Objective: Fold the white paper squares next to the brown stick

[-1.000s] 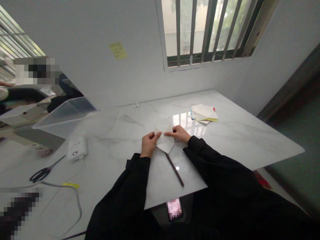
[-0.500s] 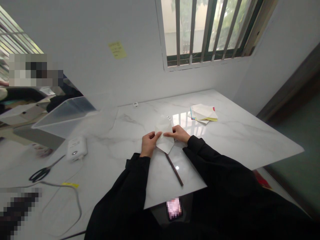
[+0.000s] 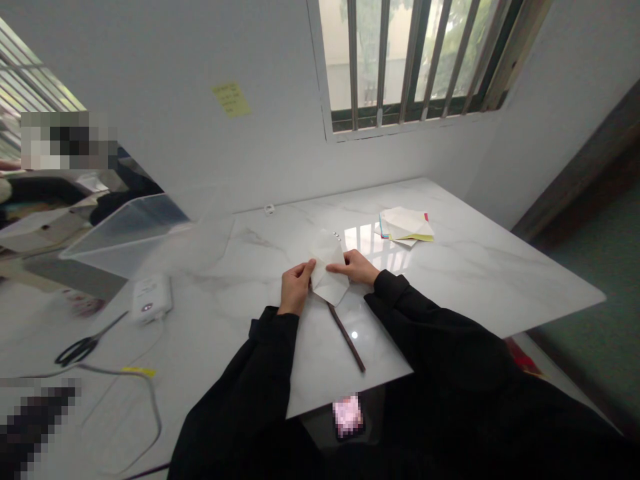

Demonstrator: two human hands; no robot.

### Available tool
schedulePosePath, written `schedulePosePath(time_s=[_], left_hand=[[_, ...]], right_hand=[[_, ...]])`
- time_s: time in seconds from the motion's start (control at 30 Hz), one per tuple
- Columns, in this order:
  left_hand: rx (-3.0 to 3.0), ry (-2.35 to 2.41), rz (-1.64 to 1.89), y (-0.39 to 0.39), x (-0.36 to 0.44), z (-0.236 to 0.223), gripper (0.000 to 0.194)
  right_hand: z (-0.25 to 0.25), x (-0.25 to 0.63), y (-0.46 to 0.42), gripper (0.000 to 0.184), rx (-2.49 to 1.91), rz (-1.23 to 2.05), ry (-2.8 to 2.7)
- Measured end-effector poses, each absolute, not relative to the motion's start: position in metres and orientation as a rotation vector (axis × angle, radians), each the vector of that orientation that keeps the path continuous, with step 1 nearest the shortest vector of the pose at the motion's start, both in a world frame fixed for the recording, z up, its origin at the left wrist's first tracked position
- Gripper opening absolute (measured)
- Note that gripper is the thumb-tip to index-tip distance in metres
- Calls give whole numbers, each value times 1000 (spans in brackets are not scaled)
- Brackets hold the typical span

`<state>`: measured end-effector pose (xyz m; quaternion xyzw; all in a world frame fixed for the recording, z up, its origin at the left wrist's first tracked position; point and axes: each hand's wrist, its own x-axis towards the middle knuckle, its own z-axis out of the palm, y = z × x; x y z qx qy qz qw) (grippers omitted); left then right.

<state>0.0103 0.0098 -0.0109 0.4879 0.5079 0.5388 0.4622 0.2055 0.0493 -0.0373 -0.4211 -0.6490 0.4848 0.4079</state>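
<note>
We pinch one folded white paper sheet [image 3: 330,270], left hand [image 3: 296,287] and right hand [image 3: 356,267] gripping it; its long axis runs near-far, one tip pointing near.

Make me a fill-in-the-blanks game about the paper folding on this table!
1. Both hands, the left hand and the right hand, hold a folded sheet of ____ paper.
2. The dark pencil lies on the table just ____ the paper, toward the person.
3. The black scissors lie far to the person's ____.
4. The stack of coloured sheets lies under the barred ____.

Missing words: white; below; left; window
</note>
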Motion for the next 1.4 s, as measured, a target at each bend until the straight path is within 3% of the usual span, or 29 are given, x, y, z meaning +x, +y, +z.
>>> schedulePosePath(time_s=[0.93,1.4], left_hand=[[863,1089,1496,11,13,-2,47],[1000,1076,1381,10,11,-5,45]], right_hand=[[-24,208,40,38,-996,1314,-1807],[-24,206,42,36,-973,1453,-1545]])
